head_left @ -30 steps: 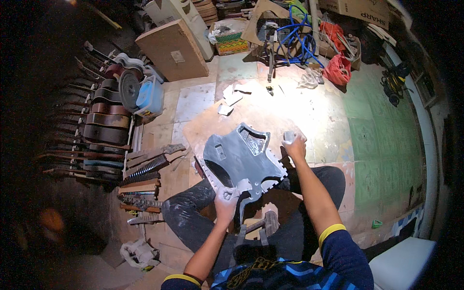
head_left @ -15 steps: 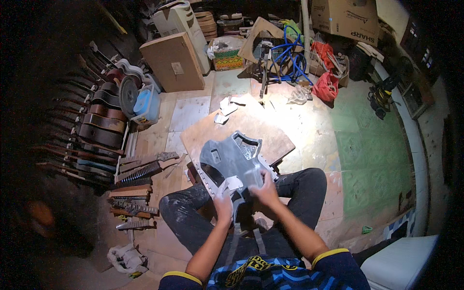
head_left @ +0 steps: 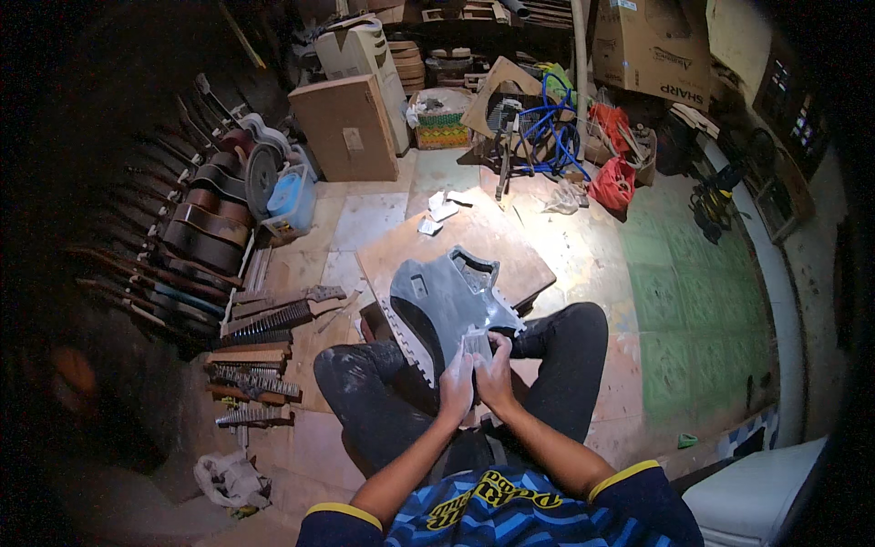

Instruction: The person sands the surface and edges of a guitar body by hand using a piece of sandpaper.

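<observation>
A grey electric guitar body (head_left: 439,294) lies in front of me, with cutouts in its upper part and dust on its face. Over its lower end my hands meet. My left hand (head_left: 457,383) is closed on a small pale sheet, probably sandpaper, largely hidden by the fingers. My right hand (head_left: 495,376) grips a small pale grey block (head_left: 477,344), pressed against that sheet. Beneath the body, a light foam mat with a toothed edge (head_left: 412,348) rests on a wooden board (head_left: 515,248).
Several white scraps (head_left: 444,211) lie on the board's far part. Guitar necks (head_left: 264,321) are piled at the left beside a row of guitars (head_left: 205,221). Farther back are a wooden panel (head_left: 346,128), a blue hose (head_left: 553,137) and a red bag (head_left: 613,185).
My hands have come together, bringing the pale sheet and the block against each other. The view has shifted slightly, and the guitar body stays on its mat.
</observation>
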The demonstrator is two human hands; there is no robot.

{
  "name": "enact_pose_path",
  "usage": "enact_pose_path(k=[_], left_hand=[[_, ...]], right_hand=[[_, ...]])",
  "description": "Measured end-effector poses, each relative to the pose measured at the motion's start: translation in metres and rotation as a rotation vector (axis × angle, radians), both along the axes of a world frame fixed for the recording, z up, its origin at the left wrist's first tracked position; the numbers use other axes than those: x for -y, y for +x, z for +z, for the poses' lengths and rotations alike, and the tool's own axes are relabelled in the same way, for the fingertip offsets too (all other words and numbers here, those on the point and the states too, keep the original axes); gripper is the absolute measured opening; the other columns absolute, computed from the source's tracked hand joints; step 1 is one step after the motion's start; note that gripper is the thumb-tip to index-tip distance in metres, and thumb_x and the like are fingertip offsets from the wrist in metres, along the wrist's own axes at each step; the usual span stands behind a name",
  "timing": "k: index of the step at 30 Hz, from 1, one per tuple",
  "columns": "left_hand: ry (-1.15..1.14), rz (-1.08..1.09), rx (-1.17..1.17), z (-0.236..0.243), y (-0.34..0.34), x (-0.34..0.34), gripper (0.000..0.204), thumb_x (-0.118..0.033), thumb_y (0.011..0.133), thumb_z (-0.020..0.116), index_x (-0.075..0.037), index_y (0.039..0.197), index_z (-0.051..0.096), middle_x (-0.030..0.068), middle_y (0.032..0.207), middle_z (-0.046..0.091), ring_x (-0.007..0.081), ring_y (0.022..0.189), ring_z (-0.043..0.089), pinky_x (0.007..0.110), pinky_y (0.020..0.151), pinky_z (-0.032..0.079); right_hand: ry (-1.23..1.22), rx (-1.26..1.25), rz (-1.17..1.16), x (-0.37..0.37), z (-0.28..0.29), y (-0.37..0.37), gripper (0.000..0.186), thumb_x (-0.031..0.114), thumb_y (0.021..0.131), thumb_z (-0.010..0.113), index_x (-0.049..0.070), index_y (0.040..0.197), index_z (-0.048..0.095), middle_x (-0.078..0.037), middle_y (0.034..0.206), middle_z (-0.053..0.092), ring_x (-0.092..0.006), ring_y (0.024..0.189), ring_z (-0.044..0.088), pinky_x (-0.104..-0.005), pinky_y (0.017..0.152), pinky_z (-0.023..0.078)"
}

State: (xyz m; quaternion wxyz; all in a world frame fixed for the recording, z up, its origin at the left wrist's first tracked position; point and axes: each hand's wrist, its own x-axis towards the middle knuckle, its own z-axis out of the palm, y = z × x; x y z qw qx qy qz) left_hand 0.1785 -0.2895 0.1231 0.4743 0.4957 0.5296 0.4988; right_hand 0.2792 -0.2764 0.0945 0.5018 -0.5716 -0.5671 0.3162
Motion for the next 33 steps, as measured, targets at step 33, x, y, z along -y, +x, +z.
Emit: enact_pose_path(k=[33], left_hand=[[-0.246,-0.016,0.217,-0.036,0.006,-0.012,0.042,-0.025,0.109,0.042,0.007,0.133,0.056,0.0088,0.125,0.062,0.0153,0.114,0.057,0.030,0.100,0.044]], right_hand=[[0.087,-0.002,-0.030,-0.017,-0.027,0.021,0.050,0.019,0.086,0.071,-0.002,0.126,0.049,-0.021,0.123,0.054,-0.0334,0.115,0.055,-0.0436,0.104,0.042]])
